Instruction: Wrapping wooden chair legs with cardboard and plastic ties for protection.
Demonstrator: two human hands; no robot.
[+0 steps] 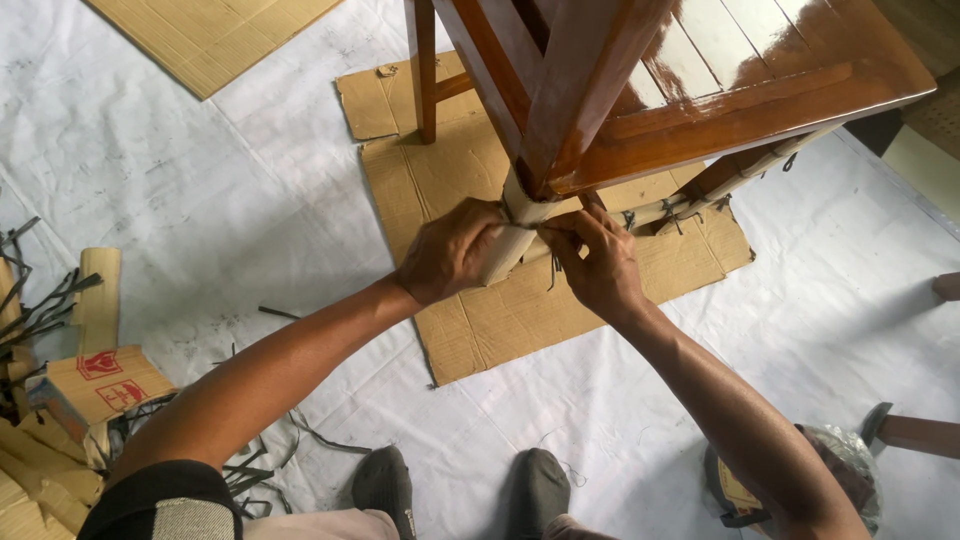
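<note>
Left hand [450,250] wraps tight around cardboard padding [505,250] on the table leg [560,110], steadying it, while right hand [598,262] pinches, seemingly, a dark strap [553,268] beside it, over floor cardboard [520,320].

Table [720,90]: glossy reddish-brown wood with pale reflections on the slatted top. Leg wrap [512,240]: plain tan cardboard, bound with dark grey strips. Floor cardboard [500,320]: light brown, unpatterned. Floor sheet [200,190]: white, creased, with faint grey smudges. Box [105,385] at left: tan with red printed marks. Socks [385,485]: dark grey. Sleeve [165,505]: black with a grey woven cuff.
</note>
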